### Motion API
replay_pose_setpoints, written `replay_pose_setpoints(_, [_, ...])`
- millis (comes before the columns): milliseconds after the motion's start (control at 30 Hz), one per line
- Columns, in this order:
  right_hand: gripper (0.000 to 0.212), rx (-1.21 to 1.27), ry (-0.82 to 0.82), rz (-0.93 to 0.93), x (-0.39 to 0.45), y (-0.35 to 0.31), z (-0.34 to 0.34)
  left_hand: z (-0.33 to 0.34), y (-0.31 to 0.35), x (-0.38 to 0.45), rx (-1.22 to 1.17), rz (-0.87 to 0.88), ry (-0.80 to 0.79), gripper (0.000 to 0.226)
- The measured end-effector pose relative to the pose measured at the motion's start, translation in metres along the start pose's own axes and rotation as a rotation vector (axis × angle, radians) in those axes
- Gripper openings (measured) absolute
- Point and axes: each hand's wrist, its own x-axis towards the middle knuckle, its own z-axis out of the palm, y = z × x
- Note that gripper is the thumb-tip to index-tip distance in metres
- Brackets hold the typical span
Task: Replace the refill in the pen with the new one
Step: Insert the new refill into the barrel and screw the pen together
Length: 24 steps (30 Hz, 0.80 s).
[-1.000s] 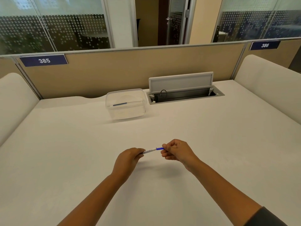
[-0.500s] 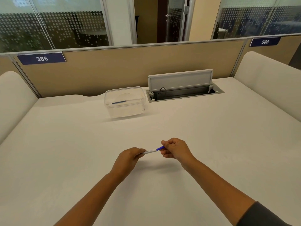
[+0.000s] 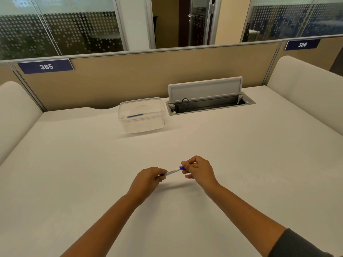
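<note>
A white pen (image 3: 172,171) with a blue end is held level a little above the desk, near its middle. My left hand (image 3: 148,179) grips the pen's left end. My right hand (image 3: 199,170) pinches the blue end between thumb and fingertips. The pen's tip is hidden inside my left hand. A thin blue refill (image 3: 135,115) lies inside a clear plastic box (image 3: 159,110) at the back of the desk, well away from both hands.
The white desk (image 3: 241,154) has an open cable tray with a raised grey flap (image 3: 205,89) at the back right of the box. A tan partition (image 3: 130,78) closes the far edge. Cream padded side panels stand at left and right.
Both hands have stayed on the pen in nearly the same spot. The fingers of my right hand have shifted slightly on the blue end.
</note>
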Motion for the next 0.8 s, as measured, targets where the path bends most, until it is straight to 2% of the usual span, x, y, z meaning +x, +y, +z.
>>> replay_pose_setpoints(167, [0.018,-0.037,-0.053,0.052,-0.001,0.001,0.001,-0.002,-0.001,-0.001,0.012,-0.004,0.01,0.019])
replay_pose_setpoints(300, [0.008,-0.04,-0.133,-0.031,-0.005,0.002,0.0,-0.008,-0.005,-0.002,0.003,-0.027,0.037,0.019])
replay_pose_setpoints(500, [0.012,-0.201,-0.14,-0.204,-0.009,0.006,-0.004,-0.015,-0.01,-0.004,0.046,0.009,0.024,0.018])
replay_pose_setpoints(667, [0.008,-0.232,-0.147,-0.207,-0.007,0.009,-0.002,-0.011,-0.004,-0.004,0.058,0.053,0.048,0.017])
replay_pose_setpoints(800, [0.016,-0.247,-0.122,-0.208,-0.007,0.01,-0.004,-0.005,0.002,-0.004,0.067,0.078,0.043,0.019])
